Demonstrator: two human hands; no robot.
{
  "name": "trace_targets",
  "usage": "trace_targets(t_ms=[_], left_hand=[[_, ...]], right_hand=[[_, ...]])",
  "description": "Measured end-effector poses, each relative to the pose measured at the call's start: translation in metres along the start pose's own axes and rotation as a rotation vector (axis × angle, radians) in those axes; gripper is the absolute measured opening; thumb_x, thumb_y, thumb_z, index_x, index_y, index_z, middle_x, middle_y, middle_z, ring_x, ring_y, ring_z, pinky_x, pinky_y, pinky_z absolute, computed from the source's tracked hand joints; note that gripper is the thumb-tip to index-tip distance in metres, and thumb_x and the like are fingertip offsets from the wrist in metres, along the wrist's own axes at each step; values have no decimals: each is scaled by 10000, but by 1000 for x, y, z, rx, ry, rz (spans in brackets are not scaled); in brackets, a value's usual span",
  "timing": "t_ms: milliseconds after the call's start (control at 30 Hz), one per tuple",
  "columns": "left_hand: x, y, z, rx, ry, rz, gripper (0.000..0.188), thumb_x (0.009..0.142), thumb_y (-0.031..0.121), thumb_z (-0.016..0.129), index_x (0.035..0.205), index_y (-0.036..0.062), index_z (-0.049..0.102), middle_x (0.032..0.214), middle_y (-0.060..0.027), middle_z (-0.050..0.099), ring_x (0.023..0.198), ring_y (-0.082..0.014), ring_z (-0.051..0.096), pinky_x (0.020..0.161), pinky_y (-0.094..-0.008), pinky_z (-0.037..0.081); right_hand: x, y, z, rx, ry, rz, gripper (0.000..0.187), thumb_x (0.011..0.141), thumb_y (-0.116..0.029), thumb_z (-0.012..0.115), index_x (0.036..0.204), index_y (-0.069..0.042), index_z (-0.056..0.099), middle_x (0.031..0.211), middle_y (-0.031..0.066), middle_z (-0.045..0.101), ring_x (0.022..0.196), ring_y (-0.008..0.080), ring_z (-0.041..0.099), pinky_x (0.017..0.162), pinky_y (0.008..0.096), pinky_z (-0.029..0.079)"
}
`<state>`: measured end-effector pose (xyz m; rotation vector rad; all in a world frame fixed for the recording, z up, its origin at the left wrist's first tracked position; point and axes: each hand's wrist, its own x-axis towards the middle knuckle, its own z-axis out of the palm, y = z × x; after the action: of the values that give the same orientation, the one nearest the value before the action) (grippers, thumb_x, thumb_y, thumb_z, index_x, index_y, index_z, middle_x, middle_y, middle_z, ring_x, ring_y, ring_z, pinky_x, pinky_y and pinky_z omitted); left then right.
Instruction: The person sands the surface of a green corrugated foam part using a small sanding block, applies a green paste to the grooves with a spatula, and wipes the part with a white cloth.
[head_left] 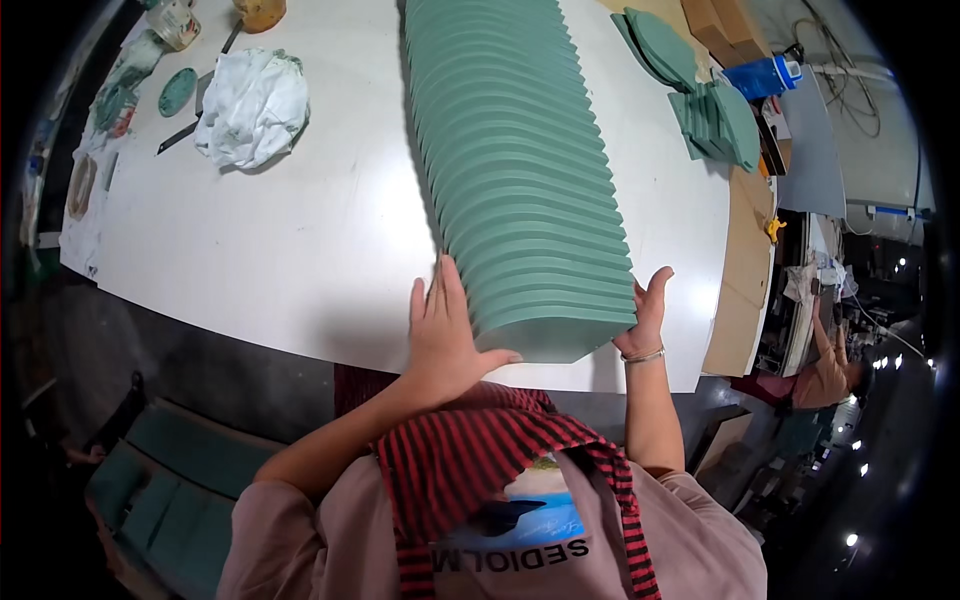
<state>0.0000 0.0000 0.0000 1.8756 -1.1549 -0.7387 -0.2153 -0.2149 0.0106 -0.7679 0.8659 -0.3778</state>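
A long row of green curved panels (535, 200), set closely one behind another, stretches from the table's near edge to the top of the view. At its near left corner lies my left hand (443, 335), fingers stretched along the side and thumb spread toward the front panel's lower edge; it is open. My right hand (648, 315) rests against the near right side, with its thumb stretched out and the other fingers partly hidden by the panels. That hand is open too, with a bracelet at the wrist.
The white table (250, 240) holds a crumpled white cloth (253, 108), a green oval piece (178, 92) and jars at the far left. Loose green panels (715, 125) and a blue bottle (762, 77) are at the far right. Another person (820, 375) works beyond the right edge.
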Motion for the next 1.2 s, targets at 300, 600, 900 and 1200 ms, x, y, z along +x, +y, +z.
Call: trace_targets(t_ms=[300,600,900,1200], left_hand=[[55,-25,-70,-453,306,52,1090,844,262,746,1564,-50,-11,1634,-282,90,1530,-375,92,1231,-450,69],[134,-32,-25,-293,404,64,737,1070,377,358,1576,-15,-7,1652,-236,40,1538,-331,42,1241,-415,30],[149,-51,-25,-439,453,20,659,1085,300,311,1575,-24,10,1666,-194,35,1535,-370,4,1239,-430,23],[197,-85,-107,-683,580,14,770,1076,516,247,1579,-10,-6,1671,-166,-8,1544,-271,4,1243,-371,26]], right_hand=[[-33,-6,47,-118,-73,-325,1168,746,-721,715,1544,13,279,1472,130,496,1320,254,493,1111,389,386],[-44,34,44,-265,146,-238,679,637,39,853,1261,24,586,1144,80,669,1030,191,640,896,326,529],[-39,41,35,-242,92,-258,672,649,18,855,1263,9,584,1131,61,673,1028,171,638,874,333,544],[50,-65,41,-103,-268,-221,1104,878,-829,299,1582,2,120,1673,115,115,1544,234,97,1246,374,93]])
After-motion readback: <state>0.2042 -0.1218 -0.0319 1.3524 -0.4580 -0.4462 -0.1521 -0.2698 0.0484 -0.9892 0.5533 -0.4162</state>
